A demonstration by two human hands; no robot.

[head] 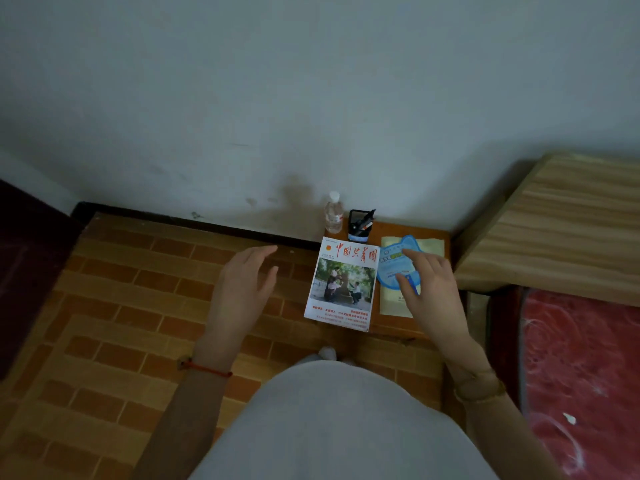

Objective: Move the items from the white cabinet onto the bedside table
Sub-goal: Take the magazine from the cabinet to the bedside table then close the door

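Observation:
A small wooden bedside table (394,325) stands against the wall. On it lie a magazine (341,284) with red characters, a pale yellow booklet (429,244) and a blue hand fan (393,268) on top of the booklet. At the back stand a water bottle (333,213) and a black pen holder (360,225). My right hand (431,292) hovers over the fan with its fingers spread, touching or just above it. My left hand (242,289) is open above the floor, left of the magazine, holding nothing.
A wooden headboard (561,223) and a bed with a red cover (581,375) lie to the right of the table. Brick-patterned floor (121,323) spreads to the left. A dark piece of furniture (24,271) is at the far left. The grey wall rises behind.

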